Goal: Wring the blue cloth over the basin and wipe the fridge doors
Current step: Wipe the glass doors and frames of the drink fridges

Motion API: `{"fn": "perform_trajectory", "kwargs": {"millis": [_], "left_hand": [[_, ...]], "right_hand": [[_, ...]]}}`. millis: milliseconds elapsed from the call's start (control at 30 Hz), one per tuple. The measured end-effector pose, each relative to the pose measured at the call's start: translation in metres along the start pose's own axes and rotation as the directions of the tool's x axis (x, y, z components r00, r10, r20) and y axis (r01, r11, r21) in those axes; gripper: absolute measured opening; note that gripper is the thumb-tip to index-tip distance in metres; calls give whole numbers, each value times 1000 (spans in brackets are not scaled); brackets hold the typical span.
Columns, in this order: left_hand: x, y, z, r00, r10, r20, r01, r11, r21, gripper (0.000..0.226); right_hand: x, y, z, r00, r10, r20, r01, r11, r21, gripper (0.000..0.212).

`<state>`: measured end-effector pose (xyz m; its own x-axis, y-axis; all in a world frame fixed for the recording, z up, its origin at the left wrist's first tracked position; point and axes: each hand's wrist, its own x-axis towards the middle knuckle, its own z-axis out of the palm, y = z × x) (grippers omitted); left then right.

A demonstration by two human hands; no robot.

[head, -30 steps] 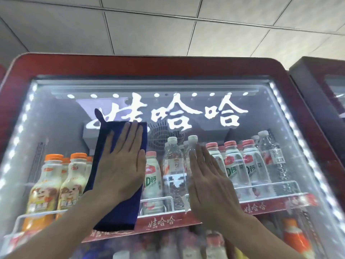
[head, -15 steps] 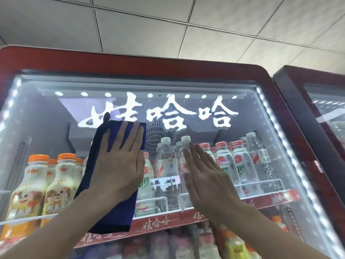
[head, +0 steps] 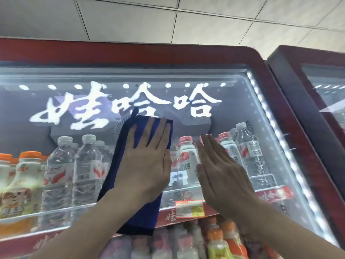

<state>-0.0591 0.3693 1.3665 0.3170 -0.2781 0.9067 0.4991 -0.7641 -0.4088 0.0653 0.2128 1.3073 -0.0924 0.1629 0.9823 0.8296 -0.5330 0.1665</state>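
a: what text does the fridge door (head: pixel 240 109) carry?
b: large white lettering (head: pixel 128 107) across the upper glass. three characters: 娃哈哈.
a: what is on the shelf strip (head: pixel 268 195)?
b: a red strip with white characters. one 娃 is legible just left of the price tag (head: pixel 189 208). the characters at the right end are blurred.
a: can the price tag be read?
b: no. it has a red border with white and yellow fields, but the print is too small.
a: what about the bottle labels?
b: the white bottle with the red cap (head: pixel 186 161) shows one legible character, 钙. the other labels cannot be read.
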Motion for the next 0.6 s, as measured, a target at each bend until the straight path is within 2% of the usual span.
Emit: {"fn": "perform_trajectory", "kwargs": {"millis": [200,333,600], "left_hand": [[17,66,14,997,78,-21,-78,997,-21,62],[17,59,11,993,118,-7,-119,993,-15,61],[29,3,-3,997,-81,1,81,996,26,69]], "right_hand": [[-15,37,-4,1000,-8,-17,9,1000,3,58],[-25,41,-7,1000,-13,5,13,1000,-9,59],[-26,44,-15,999,-18,36,21,996,-81,59]]}}
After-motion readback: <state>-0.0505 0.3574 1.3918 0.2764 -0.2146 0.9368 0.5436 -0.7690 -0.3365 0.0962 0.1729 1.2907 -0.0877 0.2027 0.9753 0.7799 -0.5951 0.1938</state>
